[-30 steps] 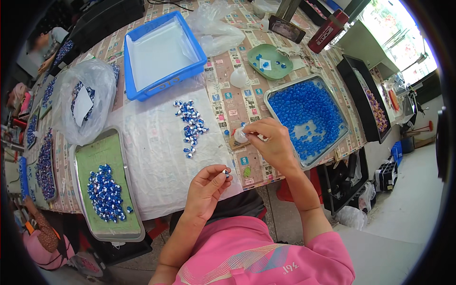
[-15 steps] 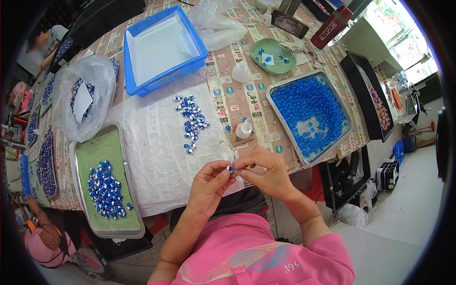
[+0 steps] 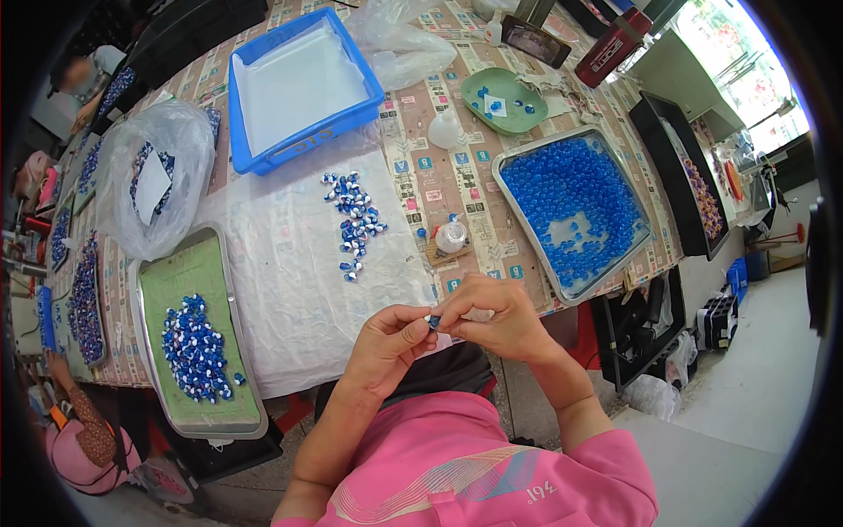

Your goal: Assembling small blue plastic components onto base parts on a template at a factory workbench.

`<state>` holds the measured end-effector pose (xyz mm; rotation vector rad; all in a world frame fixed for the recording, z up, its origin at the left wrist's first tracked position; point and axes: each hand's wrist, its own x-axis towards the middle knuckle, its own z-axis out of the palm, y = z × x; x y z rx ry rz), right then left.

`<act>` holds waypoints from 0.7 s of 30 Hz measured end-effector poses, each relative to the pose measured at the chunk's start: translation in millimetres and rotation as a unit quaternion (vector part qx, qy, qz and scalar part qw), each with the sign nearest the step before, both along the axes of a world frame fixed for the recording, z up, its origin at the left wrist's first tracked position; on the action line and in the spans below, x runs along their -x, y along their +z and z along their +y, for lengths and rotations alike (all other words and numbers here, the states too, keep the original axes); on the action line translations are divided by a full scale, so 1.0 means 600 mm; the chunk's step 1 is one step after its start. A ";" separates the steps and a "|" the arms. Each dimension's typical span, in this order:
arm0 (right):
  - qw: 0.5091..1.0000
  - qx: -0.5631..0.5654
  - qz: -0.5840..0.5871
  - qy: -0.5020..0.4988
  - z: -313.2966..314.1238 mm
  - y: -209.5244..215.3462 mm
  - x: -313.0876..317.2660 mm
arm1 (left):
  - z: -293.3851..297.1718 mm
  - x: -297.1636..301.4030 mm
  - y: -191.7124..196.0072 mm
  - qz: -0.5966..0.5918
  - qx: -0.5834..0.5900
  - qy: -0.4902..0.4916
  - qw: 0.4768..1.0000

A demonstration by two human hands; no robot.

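Note:
My left hand [image 3: 386,344] pinches a small blue bead-like piece [image 3: 433,322] between thumb and fingers, just past the table's near edge. From the other side, the thumb and fingers of my right hand [image 3: 496,318] close on the same piece, hiding much of it. Beyond the hands stands a small clear jar [image 3: 451,236] on a wooden block, with a few blue beads beside it. Loose blue-and-white pieces [image 3: 358,215] are scattered on the white sheet [image 3: 281,299]. To the right, a metal tray [image 3: 537,250] holds many clear blue beads [image 3: 575,189].
At left, a green-lined tray [image 3: 180,263] carries a heap of blue-and-white pieces. Behind are a plastic bag [image 3: 114,202], a blue bin [image 3: 307,151], a green dish [image 3: 527,83], a phone [image 3: 536,44] and a dark red flask [image 3: 615,48]. Another person's arm [image 3: 88,413] shows at lower left.
The piece between my fingertips has turned, showing blue where white showed before. My hands have shifted very slightly, still together. The blue bin sits at a slightly different angle.

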<state>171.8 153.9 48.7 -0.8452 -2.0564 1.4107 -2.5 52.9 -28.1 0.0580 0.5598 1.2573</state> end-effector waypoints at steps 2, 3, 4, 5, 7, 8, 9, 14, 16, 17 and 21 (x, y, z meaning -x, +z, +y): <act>1.000 0.008 -0.005 0.010 0.005 0.002 -0.005 | 0.004 0.000 0.003 -0.004 0.001 -0.013 1.000; 1.000 0.015 -0.010 0.019 0.008 0.004 -0.009 | 0.007 0.000 0.006 -0.009 0.002 -0.026 1.000; 1.000 0.013 -0.012 0.014 0.009 0.005 -0.012 | 0.009 -0.001 0.008 -0.010 -0.001 -0.031 0.999; 1.000 0.016 -0.015 0.021 0.011 0.006 -0.015 | 0.011 -0.005 0.009 0.005 0.004 -0.028 1.000; 1.000 0.015 -0.021 0.018 0.015 0.003 -0.022 | 0.014 -0.011 0.016 0.018 0.003 -0.036 0.999; 0.999 0.015 -0.001 0.034 0.017 -0.004 -0.024 | 0.014 -0.014 0.022 0.028 0.006 -0.025 0.999; 0.998 0.016 0.019 0.049 0.020 -0.005 -0.029 | 0.014 -0.014 0.028 0.038 0.009 -0.015 0.999; 0.986 -0.140 0.009 -0.086 0.055 0.002 -0.098 | 0.003 0.039 0.067 0.274 0.049 0.119 0.953; 0.941 -0.253 -0.087 -0.210 0.091 0.008 -0.147 | -0.020 0.103 0.060 0.484 0.071 0.219 0.844; 0.904 -0.298 -0.146 -0.268 0.111 0.005 -0.179 | -0.037 0.141 0.052 0.570 0.082 0.261 0.775; 0.838 -0.290 -0.276 -0.371 0.156 -0.022 -0.291 | -0.126 0.297 0.013 0.729 0.115 0.306 0.602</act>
